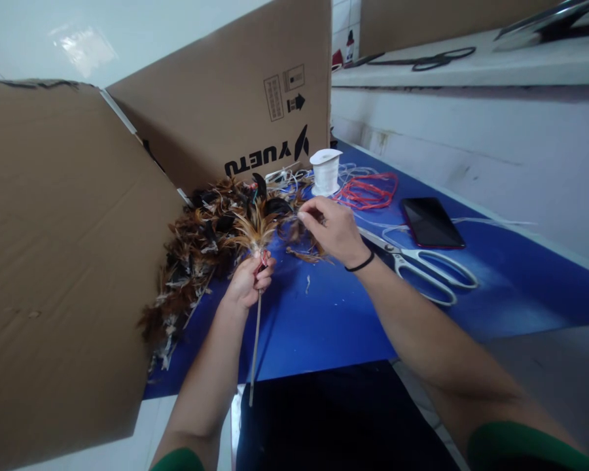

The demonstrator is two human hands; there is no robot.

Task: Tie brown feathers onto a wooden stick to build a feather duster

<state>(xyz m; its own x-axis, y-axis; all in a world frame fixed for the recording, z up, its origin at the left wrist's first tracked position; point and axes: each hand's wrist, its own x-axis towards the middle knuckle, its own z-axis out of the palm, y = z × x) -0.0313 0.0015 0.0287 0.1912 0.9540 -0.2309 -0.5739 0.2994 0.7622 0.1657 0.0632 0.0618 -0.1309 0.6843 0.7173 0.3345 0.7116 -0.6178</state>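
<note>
One feathered stick (257, 327), was held by the left hand (248, 282), fingers curled round it, over the blue surface (319, 333); right hand (336, 230), fingers drawn narrow, contents could not be told; feather pile (189, 248) lay at left, scissors (395, 251) at right.

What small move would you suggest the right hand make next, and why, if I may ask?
I'd suggest bringing the right hand to the base of the feathers, since the left hand holds their stick just below, while the right is off to one side; whether it pinches anything is unclear.
</note>
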